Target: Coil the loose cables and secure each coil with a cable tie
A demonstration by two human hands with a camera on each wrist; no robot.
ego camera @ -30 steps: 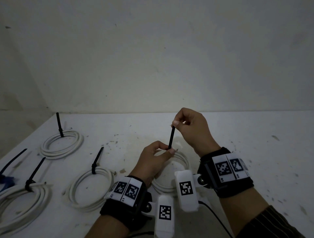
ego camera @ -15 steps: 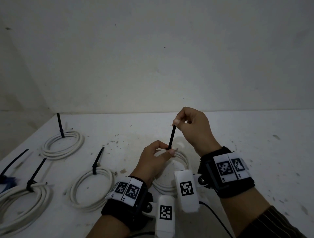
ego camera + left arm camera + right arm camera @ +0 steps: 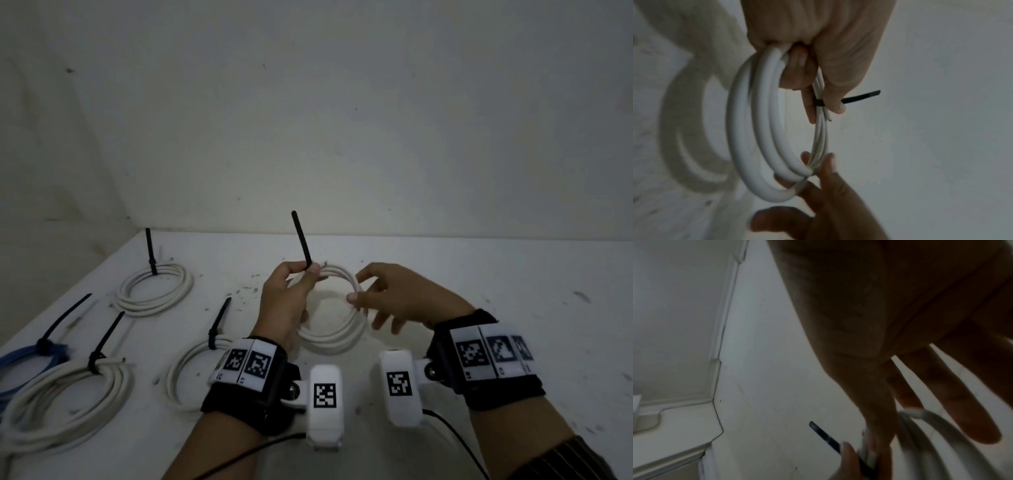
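While the white cable coil (image 3: 329, 342) is held over the bench (image 3: 479, 274), left hand (image 3: 284, 305) clamped at its black cable tie (image 3: 302, 238), right hand (image 3: 407, 301) pinching its rim, securing seems done; lay-down on bench is called for.

White coil (image 3: 337, 310), black tie (image 3: 302, 238) upright

Bare left hand (image 3: 284, 301), right hand (image 3: 407, 298); black wristbands (image 3: 236, 404) bearing white code tags (image 3: 255, 363) and camera pods (image 3: 325, 421); striped sleeve (image 3: 579, 459), five o'clock.

Blue coil (image 3: 29, 359) cut off, L edge
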